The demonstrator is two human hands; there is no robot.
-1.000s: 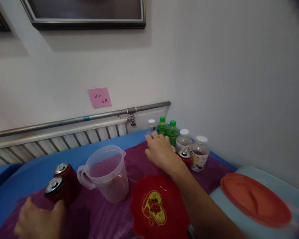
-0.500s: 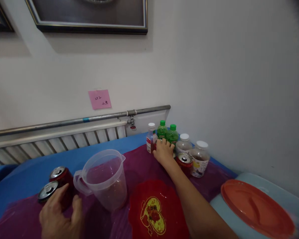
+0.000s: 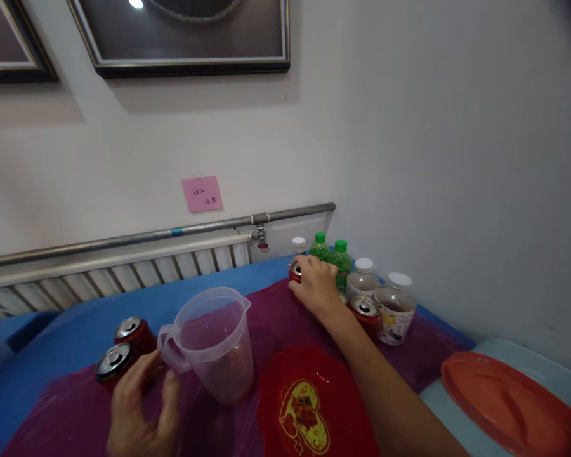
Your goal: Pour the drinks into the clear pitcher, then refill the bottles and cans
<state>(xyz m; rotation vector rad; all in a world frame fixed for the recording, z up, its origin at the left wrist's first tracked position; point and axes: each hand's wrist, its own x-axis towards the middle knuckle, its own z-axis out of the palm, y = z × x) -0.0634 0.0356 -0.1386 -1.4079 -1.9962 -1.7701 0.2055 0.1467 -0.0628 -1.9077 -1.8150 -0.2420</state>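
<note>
Right hand [image 3: 316, 287]: grip clenched round red can [image 3: 295, 271], desk 1 o'clock, beside green bottles [image 3: 332, 257]. Lift upright; opened top may spill. Left hand [image 3: 140, 406]: grip released, fingers loose, by two cans [image 3: 124, 349], 9 o'clock of jug [image 3: 214, 343].

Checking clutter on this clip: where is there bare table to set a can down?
Bare blue cloth runs between the radiator and the jug. Purple sheet between jug and right hand is open. The corner bottles are crowded.
</note>
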